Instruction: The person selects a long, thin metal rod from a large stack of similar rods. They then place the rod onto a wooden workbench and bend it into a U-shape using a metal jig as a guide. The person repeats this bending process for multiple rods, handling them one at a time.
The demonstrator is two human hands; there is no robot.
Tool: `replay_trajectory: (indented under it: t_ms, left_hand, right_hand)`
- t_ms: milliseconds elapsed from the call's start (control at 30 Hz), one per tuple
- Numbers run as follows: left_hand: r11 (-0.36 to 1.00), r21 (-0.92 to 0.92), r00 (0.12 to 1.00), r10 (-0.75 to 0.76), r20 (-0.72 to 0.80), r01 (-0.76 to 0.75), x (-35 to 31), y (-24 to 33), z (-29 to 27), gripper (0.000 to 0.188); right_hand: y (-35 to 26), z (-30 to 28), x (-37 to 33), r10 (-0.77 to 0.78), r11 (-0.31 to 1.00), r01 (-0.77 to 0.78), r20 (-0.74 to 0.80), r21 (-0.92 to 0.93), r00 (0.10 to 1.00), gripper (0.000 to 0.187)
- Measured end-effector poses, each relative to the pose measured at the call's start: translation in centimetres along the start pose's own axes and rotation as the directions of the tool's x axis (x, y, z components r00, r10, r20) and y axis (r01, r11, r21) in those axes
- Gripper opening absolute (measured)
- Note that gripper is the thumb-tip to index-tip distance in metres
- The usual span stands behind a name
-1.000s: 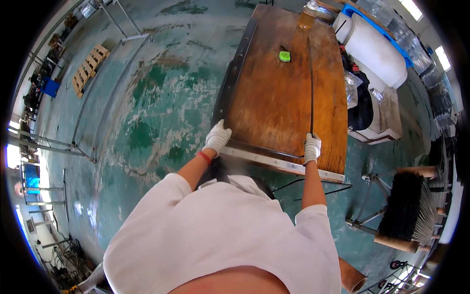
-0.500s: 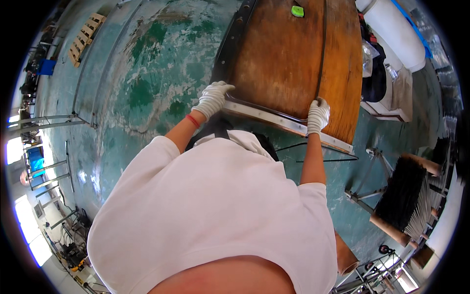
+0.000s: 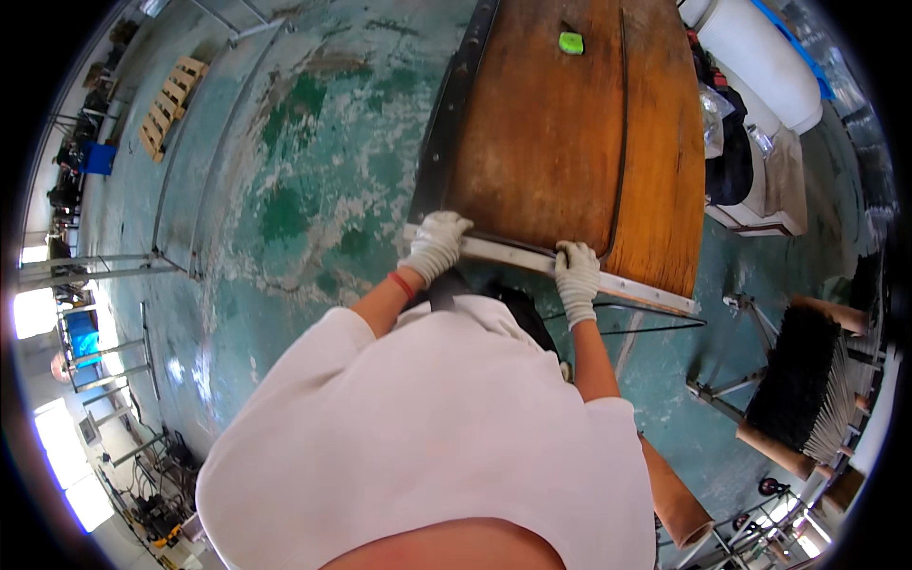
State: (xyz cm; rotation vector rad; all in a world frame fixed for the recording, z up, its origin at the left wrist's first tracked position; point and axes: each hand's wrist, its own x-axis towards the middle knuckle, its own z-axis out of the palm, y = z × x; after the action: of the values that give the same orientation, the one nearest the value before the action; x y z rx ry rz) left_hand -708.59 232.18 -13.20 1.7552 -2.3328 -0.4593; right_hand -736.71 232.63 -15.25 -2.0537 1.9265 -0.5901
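Note:
A long wooden table (image 3: pixel 537 133) with a worn brown top stretches away from me. A thin black strip (image 3: pixel 622 123) runs down its right part, bends at the near corner and follows the near edge, just behind a pale metal rail (image 3: pixel 646 294). My left hand (image 3: pixel 437 247), in a white knitted glove, is closed on the strip near the table's near left corner. My right hand (image 3: pixel 577 275), gloved alike, has its fingers curled over the near edge onto the same strip. The glove hides the exact grip. Farther up the top lies a bright green tape measure (image 3: pixel 571 43).
A black rail with holes (image 3: pixel 451 123) lines the table's left side. To the right stand a big white roll (image 3: pixel 760 66) and a rack with a black brush-like roll (image 3: pixel 793 380). A wooden pallet (image 3: pixel 171 109) lies far left, beside metal frames (image 3: pixel 104 268). A brown tube (image 3: pixel 679 503) is at lower right.
Both hands have come nearer to me. My right hand has slid left along the near edge, closer to my left hand. The strip's near stretch now lies closer to the metal rail.

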Motion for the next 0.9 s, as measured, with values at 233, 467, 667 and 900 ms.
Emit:
replay_trajectory:
  t_ms: [233, 467, 667, 900]
  left_hand:
    - [0.999, -0.027, 0.998, -0.015, 0.069, 0.017, 0.1, -0.2, -0.5, 0.039]
    - [0.999, -0.037, 0.997, 0.007, 0.082, -0.004, -0.5, -0.3, -0.7, 0.044]
    - [0.998, -0.049, 0.998, -0.034, 0.060, 0.037, -2.0, -0.6, -0.1, 0.047]
    - [0.943, -0.318, 0.994, -0.076, 0.076, 0.097, -2.2, -0.4, -2.0, 0.050]
  right_hand:
    - [-0.5, -0.4, -0.3, -0.020, 1.000, 0.020, 0.022, 0.009, 1.000, 0.013]
    - [-0.2, -0.4, -0.3, -0.042, 0.999, 0.041, 0.029, 0.019, 0.999, 0.015]
    - [-0.3, -0.3, -0.8, -0.041, 0.998, 0.042, -0.011, 0.050, 0.999, 0.014]
    - [-0.4, -1.7, -1.1, 0.043, 0.982, -0.054, 0.061, 0.182, 0.997, 0.017]
